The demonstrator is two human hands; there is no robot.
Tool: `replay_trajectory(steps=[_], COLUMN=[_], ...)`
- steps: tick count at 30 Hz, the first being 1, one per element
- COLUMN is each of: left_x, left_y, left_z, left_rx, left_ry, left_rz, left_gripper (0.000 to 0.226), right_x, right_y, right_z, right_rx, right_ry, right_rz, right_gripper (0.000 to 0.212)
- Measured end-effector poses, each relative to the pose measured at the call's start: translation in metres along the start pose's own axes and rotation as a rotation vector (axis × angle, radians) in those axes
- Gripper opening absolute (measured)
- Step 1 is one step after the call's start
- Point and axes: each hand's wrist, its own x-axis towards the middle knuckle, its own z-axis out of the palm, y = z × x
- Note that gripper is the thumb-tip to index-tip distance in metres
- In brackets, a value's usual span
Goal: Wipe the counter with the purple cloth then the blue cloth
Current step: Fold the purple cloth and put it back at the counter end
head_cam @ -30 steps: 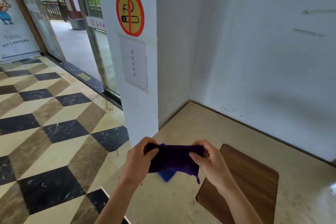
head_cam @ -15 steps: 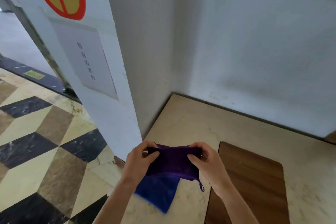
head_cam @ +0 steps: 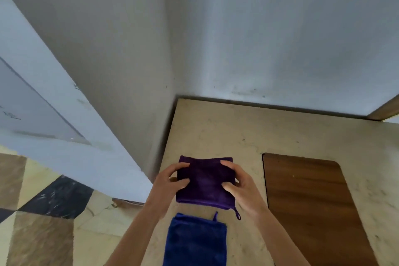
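Observation:
A folded purple cloth (head_cam: 205,181) lies flat on the beige stone counter (head_cam: 218,127), near its left edge. My left hand (head_cam: 170,181) grips the cloth's left side and my right hand (head_cam: 239,185) grips its right side, fingers on top. A small hanging loop sticks out at the cloth's near right corner. Just below it, closer to me, a folded blue cloth (head_cam: 194,242) lies flat on the counter, untouched.
A dark wooden board (head_cam: 311,205) is set into the counter to the right of the cloths. White walls meet in the corner behind the counter. To the left stands a white pillar (head_cam: 64,136), with a patterned tile floor (head_cam: 43,222) beyond the counter edge.
Both cloths were held up between my hands; now the blue one lies on the counter and the purple one is laid flat beyond it. The view has tilted down toward the counter.

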Motion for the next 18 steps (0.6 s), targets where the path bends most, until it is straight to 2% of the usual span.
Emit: replay_trajectory(steps=[4, 6, 9, 13, 15, 18], left_x=[0.048, 0.071, 0.096, 0.107, 0.108, 0.107], left_y=[-0.006, -0.010, -0.018, -0.033, -0.044, -0.053], left_z=[-0.007, -0.007, -0.009, -0.012, -0.014, -0.022], left_rx=[-0.047, 0.038, 0.282, 0.686, 0.929, 1.291], left_ry=[-0.065, -0.111, -0.187, -0.226, -0.205, -0.074], left_rz=[-0.084, -0.117, -0.121, 0.012, 0.076, 0.034], left_gripper=[0.062, 0.069, 0.079, 0.085, 0.087, 0.086], right_x=[0.040, 0.058, 0.074, 0.078, 0.074, 0.071], right_y=[0.012, 0.019, 0.031, 0.047, 0.058, 0.068], right_z=[0.006, 0.007, 0.006, -0.001, 0.000, -0.001], right_rx=[0.004, 0.027, -0.082, -0.593, -0.725, -0.929], right_ry=[0.018, 0.036, 0.018, 0.014, 0.000, -0.026], right_rz=[0.030, 0.058, 0.116, 0.064, 0.034, 0.016], right_gripper=[0.064, 0.068, 0.070, 0.065, 0.067, 0.069])
